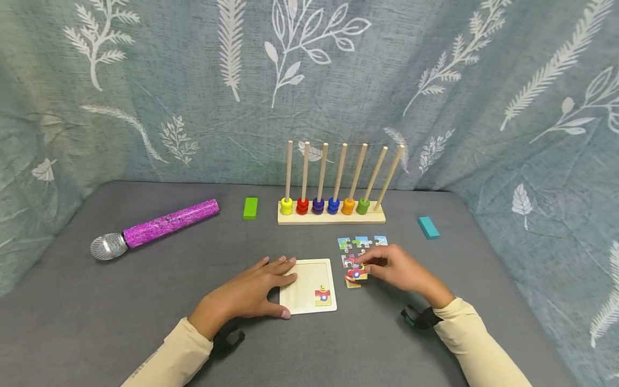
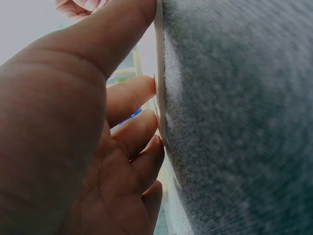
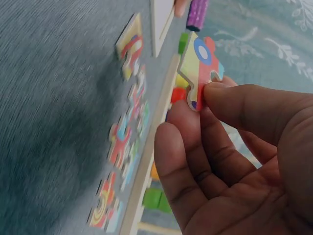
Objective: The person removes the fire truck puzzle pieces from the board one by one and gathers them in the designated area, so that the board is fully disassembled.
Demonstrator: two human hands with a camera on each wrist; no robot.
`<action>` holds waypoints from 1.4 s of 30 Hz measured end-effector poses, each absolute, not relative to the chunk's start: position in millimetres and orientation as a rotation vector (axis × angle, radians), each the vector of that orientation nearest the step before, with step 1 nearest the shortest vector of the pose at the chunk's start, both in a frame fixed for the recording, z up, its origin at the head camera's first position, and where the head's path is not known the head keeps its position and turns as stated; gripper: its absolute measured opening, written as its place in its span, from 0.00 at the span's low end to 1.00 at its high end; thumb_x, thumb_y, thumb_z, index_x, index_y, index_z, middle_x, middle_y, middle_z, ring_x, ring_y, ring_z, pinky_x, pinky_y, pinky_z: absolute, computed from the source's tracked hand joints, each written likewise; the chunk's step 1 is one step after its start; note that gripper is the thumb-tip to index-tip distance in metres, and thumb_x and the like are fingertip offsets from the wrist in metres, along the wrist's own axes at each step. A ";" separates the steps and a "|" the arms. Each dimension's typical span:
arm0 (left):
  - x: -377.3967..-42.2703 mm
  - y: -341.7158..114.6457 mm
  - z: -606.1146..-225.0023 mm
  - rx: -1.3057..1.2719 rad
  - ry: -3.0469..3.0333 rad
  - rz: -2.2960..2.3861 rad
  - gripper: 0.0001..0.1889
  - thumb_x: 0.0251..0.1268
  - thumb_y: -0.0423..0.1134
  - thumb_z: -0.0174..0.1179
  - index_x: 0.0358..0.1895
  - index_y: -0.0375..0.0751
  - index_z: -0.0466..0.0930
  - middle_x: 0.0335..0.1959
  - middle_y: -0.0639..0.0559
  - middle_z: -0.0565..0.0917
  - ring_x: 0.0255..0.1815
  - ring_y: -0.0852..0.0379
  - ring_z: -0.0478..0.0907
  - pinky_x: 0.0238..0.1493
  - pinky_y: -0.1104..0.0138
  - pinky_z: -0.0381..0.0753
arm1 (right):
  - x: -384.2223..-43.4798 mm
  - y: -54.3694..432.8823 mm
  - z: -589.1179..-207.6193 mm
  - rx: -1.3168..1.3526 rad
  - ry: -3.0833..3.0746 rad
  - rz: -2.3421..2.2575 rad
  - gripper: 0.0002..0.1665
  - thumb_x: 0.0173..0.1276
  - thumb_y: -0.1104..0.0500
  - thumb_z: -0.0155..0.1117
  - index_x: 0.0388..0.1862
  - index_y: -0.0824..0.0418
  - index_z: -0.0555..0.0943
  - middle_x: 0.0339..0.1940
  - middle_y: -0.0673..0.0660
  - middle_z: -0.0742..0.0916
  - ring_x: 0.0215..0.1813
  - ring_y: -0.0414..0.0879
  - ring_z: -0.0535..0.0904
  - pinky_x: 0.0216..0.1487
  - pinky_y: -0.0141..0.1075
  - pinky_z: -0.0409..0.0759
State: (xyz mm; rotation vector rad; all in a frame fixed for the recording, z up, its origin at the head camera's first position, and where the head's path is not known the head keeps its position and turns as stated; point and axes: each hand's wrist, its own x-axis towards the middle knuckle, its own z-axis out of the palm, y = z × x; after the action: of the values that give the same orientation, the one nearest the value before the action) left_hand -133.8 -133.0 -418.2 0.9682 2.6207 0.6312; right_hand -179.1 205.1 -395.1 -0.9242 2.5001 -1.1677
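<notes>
My left hand (image 1: 249, 290) rests with spread fingers on the left edge of a square wooden puzzle board (image 1: 302, 295). One puzzle piece (image 1: 323, 297), red and yellow with a wheel, lies in the board's lower right corner. To the right of the board, my right hand (image 1: 401, 269) pinches another puzzle piece (image 3: 198, 63) between thumb and fingers. That piece shows a blue-ringed wheel on red and yellow, and it is raised off the table. Below and around it lie several loose puzzle pieces (image 1: 361, 242), partly hidden by the hand.
Behind the board stands a wooden peg stand (image 1: 333, 219) with tall pegs and coloured rings. A purple microphone (image 1: 169, 224) lies at the left. A green block (image 1: 250, 208) and a teal block (image 1: 428, 228) flank the stand. A patterned curtain (image 1: 193, 80) borders the grey table.
</notes>
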 end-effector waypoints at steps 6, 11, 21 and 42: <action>-134.3 -131.9 -418.6 0.958 2.617 0.635 0.42 0.53 0.56 0.70 0.69 0.37 0.70 0.75 0.44 0.58 0.76 0.45 0.51 0.73 0.47 0.43 | -183.1 216.9 -398.4 -0.894 2.486 -1.151 0.12 0.67 0.72 0.60 0.46 0.66 0.86 0.42 0.56 0.87 0.43 0.43 0.82 0.41 0.36 0.81; -133.7 -131.8 -416.8 0.960 2.617 0.639 0.42 0.53 0.56 0.70 0.69 0.37 0.70 0.75 0.43 0.59 0.76 0.44 0.51 0.73 0.47 0.43 | -187.2 224.4 -401.7 -0.919 2.478 -1.157 0.11 0.65 0.73 0.60 0.43 0.67 0.86 0.42 0.58 0.88 0.43 0.42 0.82 0.40 0.35 0.81; -134.5 -132.1 -415.7 0.948 2.620 0.639 0.42 0.53 0.56 0.70 0.69 0.37 0.70 0.75 0.44 0.58 0.76 0.45 0.51 0.74 0.48 0.43 | -190.4 228.4 -406.7 -0.908 2.460 -1.101 0.11 0.64 0.73 0.62 0.43 0.67 0.86 0.40 0.56 0.87 0.36 0.38 0.80 0.36 0.32 0.79; -135.7 -130.2 -417.2 0.949 2.608 0.630 0.42 0.53 0.56 0.70 0.69 0.38 0.69 0.76 0.44 0.57 0.76 0.45 0.50 0.74 0.47 0.43 | -190.2 229.6 -401.5 -0.807 2.514 -1.092 0.10 0.65 0.71 0.62 0.44 0.68 0.85 0.40 0.58 0.87 0.34 0.40 0.80 0.33 0.32 0.78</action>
State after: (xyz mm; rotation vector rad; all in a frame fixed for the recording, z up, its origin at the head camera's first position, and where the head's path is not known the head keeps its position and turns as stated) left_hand -135.7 -130.2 -417.2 0.9485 2.6075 0.6295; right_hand -190.2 229.6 -401.5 -0.8070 2.5141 -1.0925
